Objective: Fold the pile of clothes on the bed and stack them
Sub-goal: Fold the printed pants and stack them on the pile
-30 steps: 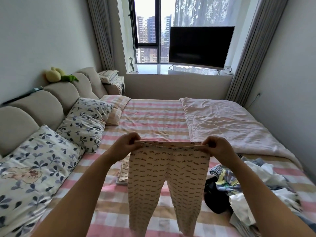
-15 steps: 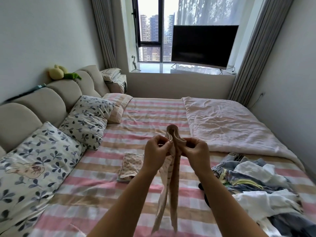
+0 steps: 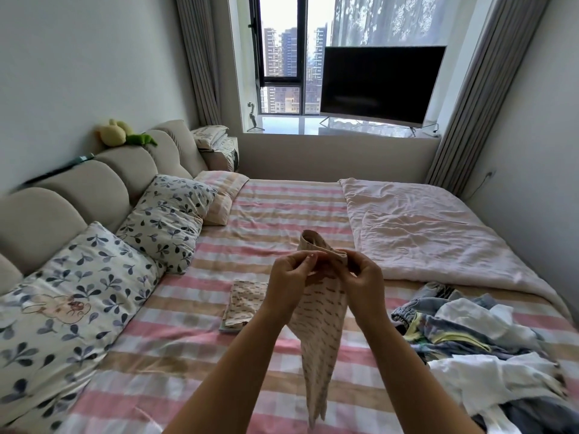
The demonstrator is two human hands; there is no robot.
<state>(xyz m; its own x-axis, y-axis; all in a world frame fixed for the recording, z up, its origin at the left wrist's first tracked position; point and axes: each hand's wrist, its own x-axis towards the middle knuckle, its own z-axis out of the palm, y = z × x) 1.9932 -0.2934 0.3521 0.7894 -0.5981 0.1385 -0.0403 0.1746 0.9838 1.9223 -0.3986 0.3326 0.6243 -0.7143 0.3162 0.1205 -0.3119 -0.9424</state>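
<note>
- Two hands in use: left hand (image 3: pixel 291 277) and right hand (image 3: pixel 363 277), raised close together, each pinching the waistband of the same garment between thumb and fingertips.
- Cream cotton trousers with small dark print (image 3: pixel 322 327): held in the air above the pink-and-tan striped bed (image 3: pixel 282 208), with the waistband bunched between the hands and both legs hanging straight down against each other. Likely reason for the hold: the garment is being halved lengthwise, its own weight lining the legs up before it is laid flat.
- Folded cream printed garment (image 3: pixel 244 303): flat on the bed just left of the left wrist and partly hidden by it. It is probably the start of the stack, kept within reach.
- Loose pile of white, blue and dark clothes (image 3: pixel 485 339): heaped unfolded on the bed to the right of the right forearm. It lies apart from the stack, so done and undone items do not mix.
- Pale pink quilt (image 3: pixel 423 227): spread over the far right of the bed, beyond the pile.
- Progress, by estimate: early, with most of the pile not yet folded.
</note>
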